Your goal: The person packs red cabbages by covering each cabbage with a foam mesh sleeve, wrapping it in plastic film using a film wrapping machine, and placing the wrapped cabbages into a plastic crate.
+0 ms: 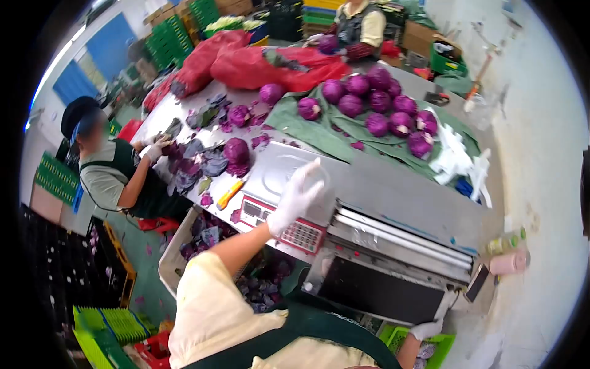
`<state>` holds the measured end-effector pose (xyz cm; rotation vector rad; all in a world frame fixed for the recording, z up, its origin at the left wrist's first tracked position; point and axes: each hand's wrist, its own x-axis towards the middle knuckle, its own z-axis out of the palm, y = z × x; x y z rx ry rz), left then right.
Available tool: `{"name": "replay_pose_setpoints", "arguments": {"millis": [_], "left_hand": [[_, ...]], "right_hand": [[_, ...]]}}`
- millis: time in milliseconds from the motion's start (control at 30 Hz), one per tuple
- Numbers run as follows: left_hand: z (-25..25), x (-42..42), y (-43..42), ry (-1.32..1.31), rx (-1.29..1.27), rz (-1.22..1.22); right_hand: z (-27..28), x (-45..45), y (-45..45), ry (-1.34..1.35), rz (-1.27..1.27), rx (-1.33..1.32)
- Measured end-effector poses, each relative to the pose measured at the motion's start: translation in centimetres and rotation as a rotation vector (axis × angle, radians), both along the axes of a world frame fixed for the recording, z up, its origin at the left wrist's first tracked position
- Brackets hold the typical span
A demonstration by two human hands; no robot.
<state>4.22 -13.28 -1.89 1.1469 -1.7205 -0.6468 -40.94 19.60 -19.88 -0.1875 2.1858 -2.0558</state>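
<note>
My left hand (297, 200), in a white glove, reaches out over the weighing scale (270, 167) with fingers stretched and nothing seen in them. The scale has a metal plate and a red-edged keypad at its front. To the right stands a film-wrapping machine (376, 289) with a black front plate and a long roller. My gloved right hand (427, 330) is low at the machine's front right corner, just above a green crate (444, 347); its fingers are partly hidden. A yellow utility knife (230, 194) lies left of the scale, near a trimmed red cabbage (236, 151).
Several red cabbages (350, 105) sit on a green cloth (292, 123). Red mesh sacks (246, 67) lie at the back. Gloved co-workers stand left (101, 178) and at the far side (362, 24). Below the table, a bin (169, 264) holds leaves. A wall (541, 184) bounds the right.
</note>
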Motion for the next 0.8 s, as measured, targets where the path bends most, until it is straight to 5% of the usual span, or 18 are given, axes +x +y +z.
{"name": "replay_pose_setpoints", "arguments": {"millis": [67, 200, 333, 433, 533, 600, 667, 800], "left_hand": [[-3.1, 3.3, -6.6, -0.073, 0.010, 0.148], [-4.5, 9.5, -14.5, -0.333, -0.205, 0.475], [-3.9, 16.4, -15.5, -0.673, 0.096, 0.981], [-8.3, 23.2, -15.8, -0.880, 0.345, 0.675], [-10.5, 27.3, -17.2, -0.571, 0.206, 0.649], [-16.1, 32.0, -19.7, 0.069, 0.246, 0.664], [-9.7, 26.8, -17.0, 0.543, 0.345, 0.639], [-2.7, 20.3, -12.7, 0.430, 0.386, 0.352]], "right_hand": [[-0.8, -1.2, 2.1, 0.095, 0.090, 0.252], [1.3, 0.1, 1.5, -0.240, -0.035, -0.012], [2.3, 1.0, 0.6, -0.270, -0.078, 0.004], [2.7, 1.3, 0.2, -0.288, -0.080, 0.019], [2.7, 1.0, 0.3, -0.295, -0.070, 0.017], [2.6, 0.8, 0.5, -0.306, -0.060, 0.004], [2.0, 0.3, 1.1, -0.313, -0.050, -0.014], [0.3, -1.3, 2.9, -0.356, -0.043, -0.004]]}}
